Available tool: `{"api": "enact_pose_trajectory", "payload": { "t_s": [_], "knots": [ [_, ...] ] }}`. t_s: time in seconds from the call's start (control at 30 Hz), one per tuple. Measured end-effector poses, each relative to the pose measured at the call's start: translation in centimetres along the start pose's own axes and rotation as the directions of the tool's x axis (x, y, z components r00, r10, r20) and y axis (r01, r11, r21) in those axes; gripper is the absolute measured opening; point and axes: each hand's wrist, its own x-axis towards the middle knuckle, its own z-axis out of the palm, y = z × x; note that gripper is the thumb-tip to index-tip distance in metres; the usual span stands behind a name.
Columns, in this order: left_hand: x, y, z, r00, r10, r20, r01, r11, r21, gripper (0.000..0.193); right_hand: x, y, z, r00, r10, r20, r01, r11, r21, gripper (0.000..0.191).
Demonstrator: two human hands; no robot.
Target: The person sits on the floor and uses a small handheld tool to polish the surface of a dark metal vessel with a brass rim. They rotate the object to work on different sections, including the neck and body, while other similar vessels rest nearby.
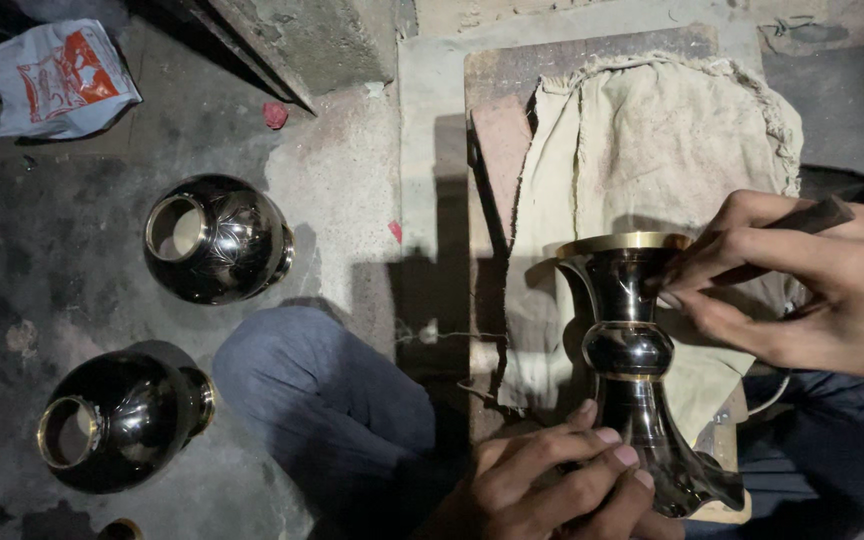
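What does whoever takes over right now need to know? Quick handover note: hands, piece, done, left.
Left hand: gripping the flared lower end of the black vase-shaped metal piece, holding it down on the cloth.
Right hand: holds a dark-handled tool, fingertips at the brass rim of the piece.
Piece lies across a cloth-covered board, rim away from the person.
Two round black pots lie on the floor to the left; the upper one shows engraved lines.
No engraving visible on the held piece; tool tip is hidden.
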Motion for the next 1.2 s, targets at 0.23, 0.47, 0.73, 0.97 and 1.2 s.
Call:
{"api": "enact_pose_trajectory", "payload": {
  "t_s": [0.23, 0.47, 0.73, 0.97, 1.2],
  "knots": [
    [0.4, 0.1, -0.2, 1.0, -0.022, -0.003, 0.021, 0.998, -0.061, 0.024, -0.1, 0.4, 0.1, 0.998, -0.055, -0.026, 0.056, 0.998, 0.04, 0.018],
    [-1.6, -0.1, 0.9, 0.999, -0.044, -0.023, 0.045, 0.999, 0.011, 0.019, -1.1, -0.3, 0.4, 0.995, -0.021, -0.094, 0.03, 0.995, 0.091, 0.014],
    [-2.5, 0.0, 3.3, 0.959, -0.096, -0.265, 0.116, 0.991, 0.063, 0.032, -4.1, -6.0, 5.1, 0.663, 0.406, -0.628, -0.279, 0.914, 0.296, 0.012],
    [-3.5, -0.4, 4.1, 0.948, -0.176, -0.265, 0.145, 0.98, -0.133, 0.035, -3.2, -8.1, 8.0, 0.483, 0.614, -0.625, -0.158, 0.763, 0.627, 0.013],
    [-3.1, 0.7, 5.7, 0.865, -0.333, -0.376, 0.267, 0.939, -0.216, 0.033, -2.5, -8.2, 7.8, 0.476, 0.691, -0.545, -0.123, 0.665, 0.736, 0.015]
  ]
}}
